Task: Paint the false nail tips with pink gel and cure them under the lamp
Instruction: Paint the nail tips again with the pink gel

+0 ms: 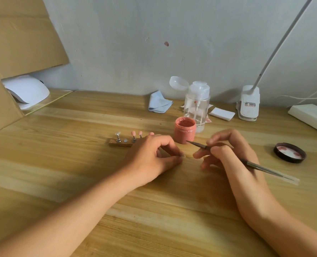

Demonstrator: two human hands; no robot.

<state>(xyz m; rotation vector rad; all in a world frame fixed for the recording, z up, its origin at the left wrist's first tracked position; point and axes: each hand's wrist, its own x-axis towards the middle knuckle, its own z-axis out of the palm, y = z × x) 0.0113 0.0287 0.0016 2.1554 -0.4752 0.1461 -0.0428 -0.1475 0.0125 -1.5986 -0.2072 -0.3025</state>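
Note:
An open jar of pink gel stands on the wooden table. Left of it lies a small wooden holder with metal stands; two carry pink-painted nail tips, and one at the left carries a clear tip. My left hand rests on the table in front of the holder and pinches a small stand with a clear tip between thumb and forefinger. My right hand grips a thin brush, its tip pointing at the jar's base.
The white curing lamp sits at the far left under cardboard. Behind the jar stand a clear pump bottle, a folded cloth and white pads. The jar's black lid lies right, near a clip lamp and power strip.

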